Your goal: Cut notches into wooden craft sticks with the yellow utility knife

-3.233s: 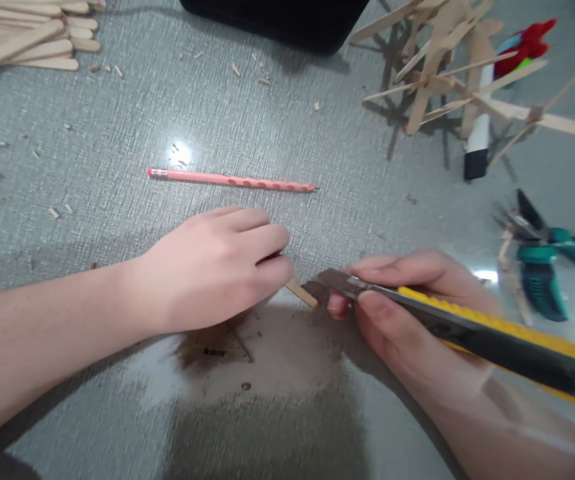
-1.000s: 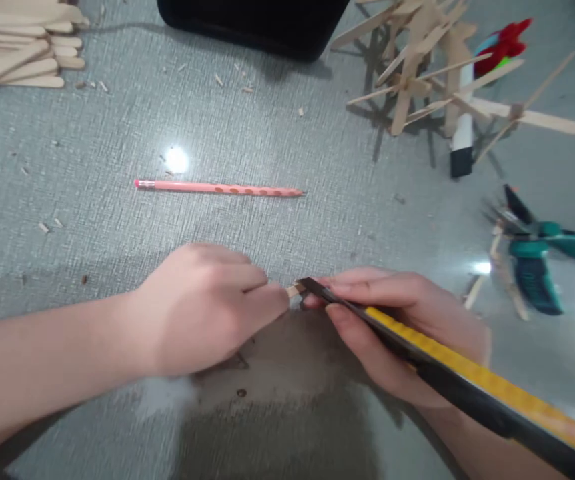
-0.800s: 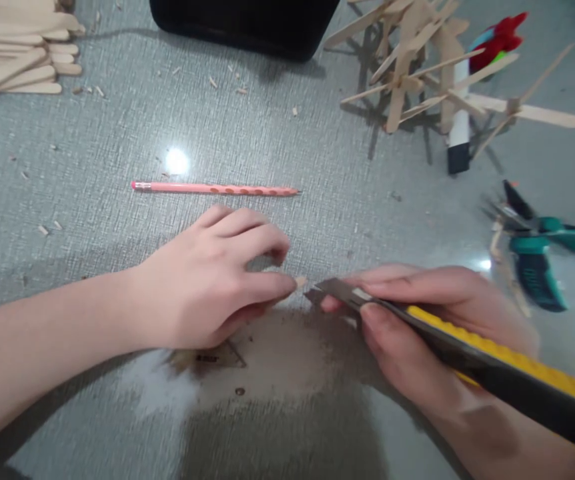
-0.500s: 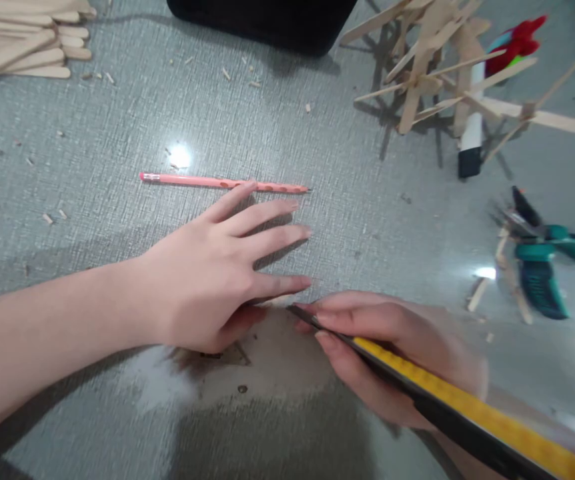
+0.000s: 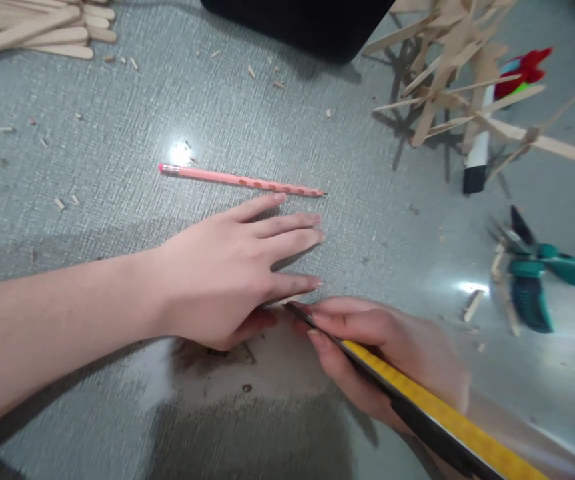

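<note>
My left hand (image 5: 222, 273) lies palm down with its fingers spread and its thumb tucked low. Beside its index finger, a pale sliver of wood (image 5: 292, 299) shows; the hand and blade hide most of it. In my right hand (image 5: 367, 340) is a yellow and black utility knife (image 5: 407, 383), held in a closed grip. The knife's dark blade tip touches or nearly touches the wood, close to my left index finger and thumb; contact is unclear. Just above my left fingers lies a pink pencil (image 5: 212, 175) with an eraser end.
Craft sticks (image 5: 37, 30) are piled at the upper left. A black object (image 5: 297, 23) stands at the top edge. A stick structure (image 5: 447, 73), a white marker (image 5: 477, 153) and green-handled pliers (image 5: 530, 267) are on the right. Wood scraps (image 5: 473, 305) dot the grey surface.
The view has shifted, so the pencil and sticks appear further right. My left hand now sits slightly clear of the pencil. The knife tip has slid a little left along the wood.
</note>
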### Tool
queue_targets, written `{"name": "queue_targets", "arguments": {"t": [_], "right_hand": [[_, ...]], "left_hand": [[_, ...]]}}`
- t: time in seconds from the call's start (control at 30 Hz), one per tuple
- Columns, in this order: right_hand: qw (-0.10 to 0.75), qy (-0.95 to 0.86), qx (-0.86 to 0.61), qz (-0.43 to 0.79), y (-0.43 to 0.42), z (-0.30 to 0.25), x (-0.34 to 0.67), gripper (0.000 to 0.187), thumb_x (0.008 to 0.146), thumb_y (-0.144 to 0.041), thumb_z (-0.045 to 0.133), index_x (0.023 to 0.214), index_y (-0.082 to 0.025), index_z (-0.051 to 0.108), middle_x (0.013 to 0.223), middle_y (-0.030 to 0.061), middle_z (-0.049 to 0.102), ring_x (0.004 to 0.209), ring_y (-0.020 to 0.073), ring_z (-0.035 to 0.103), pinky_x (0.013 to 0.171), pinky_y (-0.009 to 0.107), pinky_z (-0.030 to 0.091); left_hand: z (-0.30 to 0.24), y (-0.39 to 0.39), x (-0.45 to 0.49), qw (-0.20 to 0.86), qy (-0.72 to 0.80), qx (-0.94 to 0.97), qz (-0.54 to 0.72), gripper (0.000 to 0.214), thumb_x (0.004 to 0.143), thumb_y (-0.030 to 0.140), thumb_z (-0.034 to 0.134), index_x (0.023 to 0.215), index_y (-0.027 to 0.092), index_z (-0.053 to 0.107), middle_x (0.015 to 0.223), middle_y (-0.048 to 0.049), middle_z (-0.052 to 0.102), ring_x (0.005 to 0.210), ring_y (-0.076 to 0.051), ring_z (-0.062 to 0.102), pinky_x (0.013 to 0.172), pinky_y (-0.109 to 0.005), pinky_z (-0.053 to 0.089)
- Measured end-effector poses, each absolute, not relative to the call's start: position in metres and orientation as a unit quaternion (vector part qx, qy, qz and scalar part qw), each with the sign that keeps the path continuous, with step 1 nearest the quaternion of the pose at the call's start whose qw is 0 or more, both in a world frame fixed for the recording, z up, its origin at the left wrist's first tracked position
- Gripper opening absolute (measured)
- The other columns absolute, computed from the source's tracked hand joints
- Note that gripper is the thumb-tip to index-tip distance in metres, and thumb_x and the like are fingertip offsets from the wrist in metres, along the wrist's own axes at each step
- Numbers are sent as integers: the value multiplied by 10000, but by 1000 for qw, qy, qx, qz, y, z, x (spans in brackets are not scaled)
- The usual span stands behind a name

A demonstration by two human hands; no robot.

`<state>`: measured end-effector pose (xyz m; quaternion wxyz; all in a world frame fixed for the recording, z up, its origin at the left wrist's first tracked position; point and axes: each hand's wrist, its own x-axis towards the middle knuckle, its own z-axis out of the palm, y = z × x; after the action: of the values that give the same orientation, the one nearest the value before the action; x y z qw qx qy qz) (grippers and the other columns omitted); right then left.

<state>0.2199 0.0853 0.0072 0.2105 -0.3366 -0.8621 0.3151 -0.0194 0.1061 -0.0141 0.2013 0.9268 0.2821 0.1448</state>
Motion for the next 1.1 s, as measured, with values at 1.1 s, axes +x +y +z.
{"name": "queue_targets", "arguments": {"t": [1.1], "right_hand": [[162, -880, -333, 298, 81, 11, 220, 170, 875, -76, 603, 925, -236, 635, 800, 24, 775, 582, 160, 744, 530, 222, 615]], "left_hand": [[-15, 99, -15, 225, 317, 910, 144, 498, 861, 335, 686, 1356, 292, 657, 1572, -71, 494, 1498, -314, 409, 1267, -545, 269]]}}
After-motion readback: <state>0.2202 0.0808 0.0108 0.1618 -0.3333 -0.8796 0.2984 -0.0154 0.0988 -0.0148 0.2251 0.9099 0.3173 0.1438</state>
